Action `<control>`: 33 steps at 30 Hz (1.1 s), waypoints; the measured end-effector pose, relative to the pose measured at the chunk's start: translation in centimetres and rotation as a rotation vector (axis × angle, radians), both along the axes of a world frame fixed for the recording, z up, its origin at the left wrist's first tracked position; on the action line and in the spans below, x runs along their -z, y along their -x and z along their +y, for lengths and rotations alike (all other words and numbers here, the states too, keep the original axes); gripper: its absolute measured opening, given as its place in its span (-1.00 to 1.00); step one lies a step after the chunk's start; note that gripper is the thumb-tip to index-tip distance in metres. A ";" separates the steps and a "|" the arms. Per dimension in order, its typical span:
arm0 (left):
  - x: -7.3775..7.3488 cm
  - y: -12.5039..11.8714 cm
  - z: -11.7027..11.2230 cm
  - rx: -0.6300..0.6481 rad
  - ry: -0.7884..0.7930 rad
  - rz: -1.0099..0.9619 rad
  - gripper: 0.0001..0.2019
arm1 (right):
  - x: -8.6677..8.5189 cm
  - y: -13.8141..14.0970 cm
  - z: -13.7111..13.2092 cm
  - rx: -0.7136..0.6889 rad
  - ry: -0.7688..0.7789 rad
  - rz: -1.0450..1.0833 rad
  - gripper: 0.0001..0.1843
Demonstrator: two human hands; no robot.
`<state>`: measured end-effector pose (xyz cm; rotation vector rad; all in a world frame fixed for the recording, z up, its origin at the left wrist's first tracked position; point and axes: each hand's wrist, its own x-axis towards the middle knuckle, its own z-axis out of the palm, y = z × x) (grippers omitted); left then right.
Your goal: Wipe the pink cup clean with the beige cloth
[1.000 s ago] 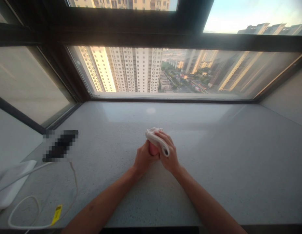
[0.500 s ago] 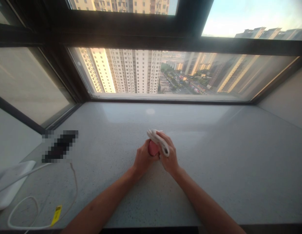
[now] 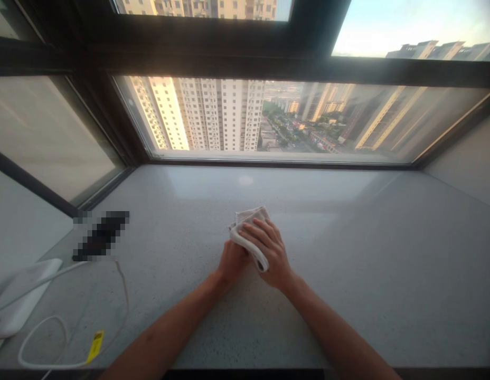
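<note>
Both hands met at the middle of the sill, the right hand (image 3: 271, 253) pressed against the left hand (image 3: 232, 262), its fingers (image 3: 258, 230) spread across a folded white cloth (image 3: 248, 217). The left hand's fingers were hidden behind the fold, so how firmly that hand gripped could not be told; the right held the cloth down against it. The cloth lay just forward of the wrists, its rolled edge running diagonally from upper left to lower right, and the right hand covered more of it. Around them spread a speckled grey stone sill (image 3: 348, 295). Off to the left were a pixelated dark object (image 3: 101, 236) (blurred past naming), a white plastic device (image 3: 21, 298), a white cable (image 3: 41, 343) and a yellow tag (image 3: 95, 347). Beyond, a dark-framed window (image 3: 269, 66) looked out on high-rise towers (image 3: 217, 113).
</note>
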<state>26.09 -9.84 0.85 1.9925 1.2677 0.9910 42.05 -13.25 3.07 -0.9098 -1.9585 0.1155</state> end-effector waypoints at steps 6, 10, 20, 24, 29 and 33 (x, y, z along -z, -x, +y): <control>-1.1 -0.3 -0.7 -0.030 -0.023 -0.035 -0.46 | 1.9 0.1 2.2 0.233 0.401 0.753 -0.54; -0.9 0.0 -0.7 0.055 -0.019 -0.090 -0.52 | 2.2 0.3 2.3 0.260 0.442 0.823 -0.53; 0.7 -0.3 0.4 0.180 -0.083 -0.132 -0.59 | -0.7 -1.8 1.1 0.169 -0.099 -0.049 -0.43; 0.3 -0.2 0.4 0.157 0.007 -0.108 -0.72 | -0.3 -1.1 1.1 0.035 -0.100 -0.090 -0.39; -0.8 -0.4 -0.1 0.022 0.029 -0.066 -0.47 | 1.3 -0.3 2.5 0.214 0.260 0.587 -0.53; -0.7 -0.2 -0.2 0.045 0.021 -0.066 -0.44 | 1.2 -0.1 1.9 0.266 0.312 0.664 -0.52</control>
